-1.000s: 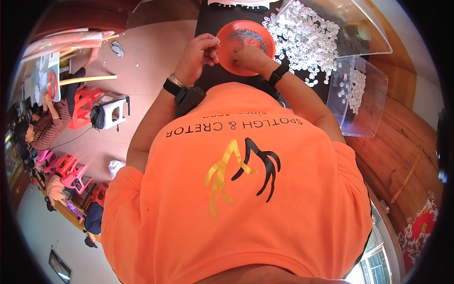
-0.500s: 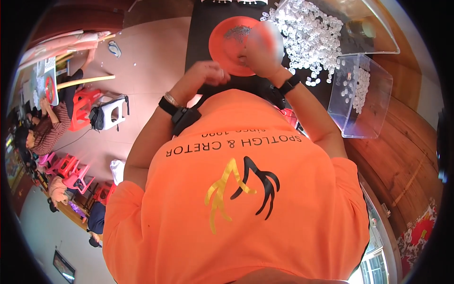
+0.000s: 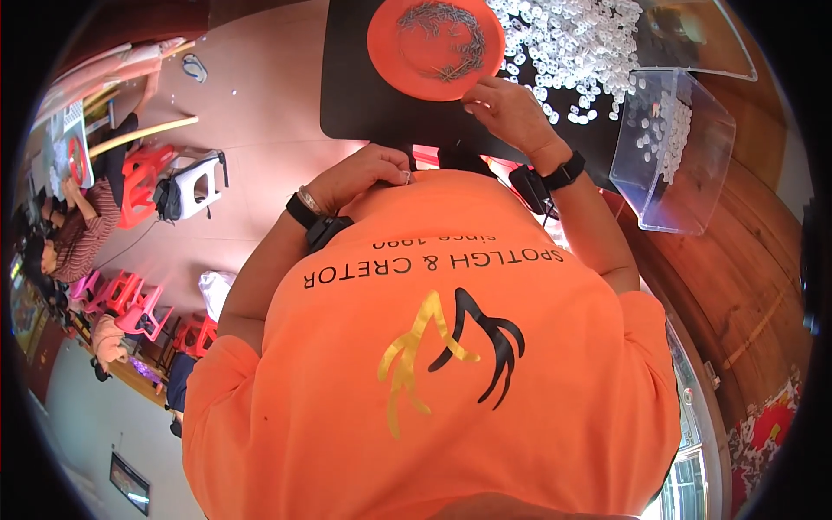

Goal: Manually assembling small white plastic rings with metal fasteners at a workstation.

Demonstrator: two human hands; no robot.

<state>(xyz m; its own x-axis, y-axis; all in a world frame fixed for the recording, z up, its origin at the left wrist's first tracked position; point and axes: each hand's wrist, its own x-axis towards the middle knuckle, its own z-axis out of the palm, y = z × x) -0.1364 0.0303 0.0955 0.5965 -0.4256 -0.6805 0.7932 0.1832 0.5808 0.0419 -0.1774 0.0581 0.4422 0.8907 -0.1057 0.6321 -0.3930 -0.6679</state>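
Observation:
On the dark table (image 3: pixel 347 95) lies a round red-orange plate (image 3: pixel 386 65) with many thin grey metal pins (image 3: pixel 464 52) spread in a curve. My right hand (image 3: pixel 520 117) is just off the plate's near right edge, its thumb and fingers closed in a pinch; anything between them is too small to make out. Close against the orange shirt (image 3: pixel 433 208), my left hand (image 3: pixel 368 173) is closed with its fingers curled. A small pale glint shows by its fingertips, and I cannot tell what these fingers hold. A heap of small white plastic pieces (image 3: pixel 572 52) spreads right of the plate.
A clear plastic bin (image 3: pixel 641 165) with some white pieces stands at the right, by a wooden surface (image 3: pixel 737 234). Another clear container (image 3: pixel 693 35) is behind it. Off to the left are a white stool (image 3: pixel 199 186), red stools (image 3: pixel 139 186) and other people at work.
My right hand has moved from over the plate to its near right edge. My left hand has drawn back toward the shirt and curled. The pins now lie more spread in view.

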